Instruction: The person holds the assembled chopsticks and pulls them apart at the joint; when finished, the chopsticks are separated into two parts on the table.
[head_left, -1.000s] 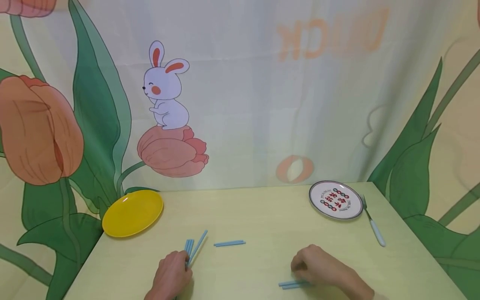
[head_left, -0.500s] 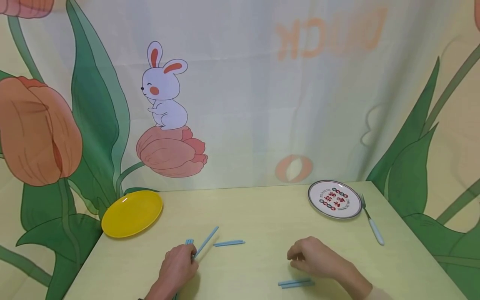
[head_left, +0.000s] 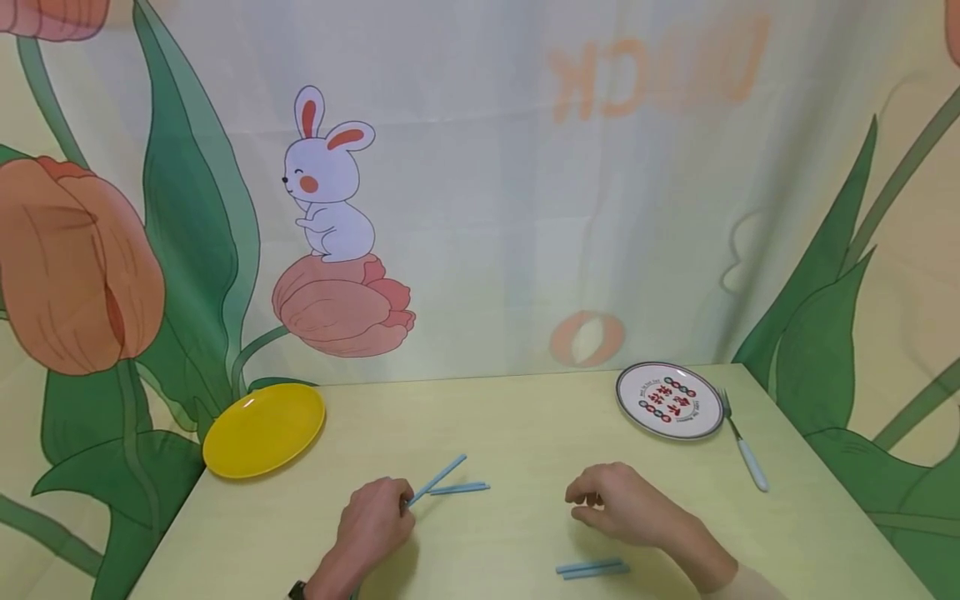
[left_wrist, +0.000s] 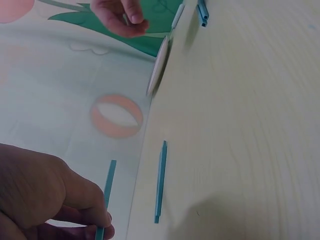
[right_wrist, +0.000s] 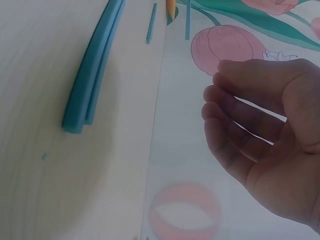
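In the head view my left hand point(head_left: 375, 521) pinches one thin blue stick point(head_left: 438, 477) near its lower end, and the stick slants up to the right. The left wrist view shows that blue stick point(left_wrist: 109, 185) between thumb and fingertips. Behind it on the table lies a pair of blue sticks point(head_left: 459, 488). My right hand point(head_left: 626, 507) is raised with loosely bent fingers and holds nothing, as the right wrist view of the hand point(right_wrist: 265, 130) confirms. Below it lies another blue pair point(head_left: 592, 569). Any sticks under my left forearm are mostly hidden.
A yellow plate point(head_left: 264, 431) lies at the table's back left corner. At the back right is a white printed plate point(head_left: 670, 401), with a white-handled fork point(head_left: 746, 450) along its right side. A patterned curtain point(head_left: 480, 208) hangs behind the table point(head_left: 510, 425).
My left hand has moved right and away from me with the single stick, off the bundle it was at. My right hand has risen from the near pair and drifted slightly left.
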